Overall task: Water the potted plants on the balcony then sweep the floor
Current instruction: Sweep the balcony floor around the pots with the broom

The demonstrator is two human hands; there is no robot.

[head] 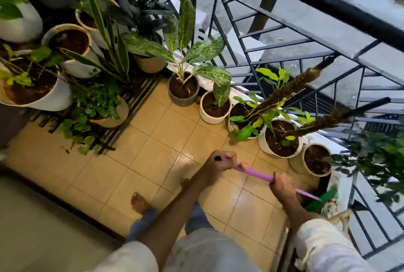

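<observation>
A: Grip on the broom handle [260,174]?
B: Both wrap it. Left hand [220,163] at the top end, right hand [282,186] lower and nearer the green head [323,198].
A: Axis?
B: Slopes down and right; head sits in the floor's [153,140] right corner by the railing [306,57], below the pots [215,108].
A: Surface?
B: Tan tile, glossy, possibly wet. Likely sweeping.
</observation>
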